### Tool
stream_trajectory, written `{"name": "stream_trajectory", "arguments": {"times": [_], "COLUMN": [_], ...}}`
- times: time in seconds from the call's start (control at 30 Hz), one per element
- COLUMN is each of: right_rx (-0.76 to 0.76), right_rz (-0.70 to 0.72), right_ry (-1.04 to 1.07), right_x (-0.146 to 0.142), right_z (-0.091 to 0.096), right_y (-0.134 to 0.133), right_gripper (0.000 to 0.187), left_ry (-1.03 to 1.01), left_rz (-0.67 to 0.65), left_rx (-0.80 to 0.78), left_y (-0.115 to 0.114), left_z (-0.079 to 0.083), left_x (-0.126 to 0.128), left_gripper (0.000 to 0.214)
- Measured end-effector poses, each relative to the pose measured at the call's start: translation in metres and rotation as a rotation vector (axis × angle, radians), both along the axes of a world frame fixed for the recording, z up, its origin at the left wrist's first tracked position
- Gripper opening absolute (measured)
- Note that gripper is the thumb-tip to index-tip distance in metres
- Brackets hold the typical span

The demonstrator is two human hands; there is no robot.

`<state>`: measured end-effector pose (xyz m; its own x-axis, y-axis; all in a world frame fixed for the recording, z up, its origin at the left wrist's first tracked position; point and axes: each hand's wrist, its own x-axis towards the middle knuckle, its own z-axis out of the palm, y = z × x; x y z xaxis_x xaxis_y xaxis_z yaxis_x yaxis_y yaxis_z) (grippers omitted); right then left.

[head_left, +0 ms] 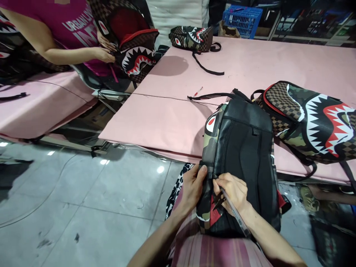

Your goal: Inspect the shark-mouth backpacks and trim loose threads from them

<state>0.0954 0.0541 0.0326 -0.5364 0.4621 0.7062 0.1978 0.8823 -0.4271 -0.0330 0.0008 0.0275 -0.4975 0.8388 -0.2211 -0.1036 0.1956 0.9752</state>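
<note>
A backpack point(241, 148) with a black back panel and camouflage sides rests on my lap and against the pink table point(167, 122). My left hand point(193, 185) grips its lower left side, thumb up along the edge. My right hand point(233, 193) is closed on a pair of small thread snips point(222, 198), whose tips touch the seam at the bag's lower left.
A second shark-mouth backpack point(311, 118) lies on the table to the right, a third point(193, 37) at the far side. A red pen point(198, 91) lies mid-table. Across at top left, a person in a magenta shirt point(72, 26) handles another shark backpack point(133, 52). A blue crate point(241, 18) stands behind.
</note>
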Motion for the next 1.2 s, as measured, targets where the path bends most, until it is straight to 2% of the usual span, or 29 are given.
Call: {"name": "stream_trajectory", "arguments": {"times": [0.23, 0.4, 0.6, 0.93, 1.2], "right_rx": [0.041, 0.032, 0.062, 0.042, 0.012], "right_rz": [-0.061, -0.031, -0.066, -0.063, -0.045], "right_ry": [-0.024, 0.005, -0.027, -0.006, 0.022], "right_x": [-0.0011, -0.0012, -0.0020, -0.0021, -0.0003], "right_z": [0.0016, 0.0028, 0.0032, 0.0030, 0.0012], "right_y": [-0.0007, 0.0000, 0.0001, -0.0008, -0.0015], "right_gripper": [0.012, 0.012, 0.014, 0.013, 0.012], "left_ry": [0.035, 0.063, 0.053, 0.086, 0.108], "left_rz": [-0.003, 0.001, -0.001, -0.006, -0.002], "left_rx": [-0.018, -0.025, -0.022, -0.032, -0.037], "left_y": [0.0008, 0.0006, -0.0004, -0.0011, -0.0016], "left_z": [0.0003, 0.0024, 0.0003, 0.0035, -0.0007], "left_x": [0.0001, -0.0004, -0.0002, 0.0003, 0.0007], "left_gripper": [0.042, 0.042, 0.043, 0.042, 0.043]}}
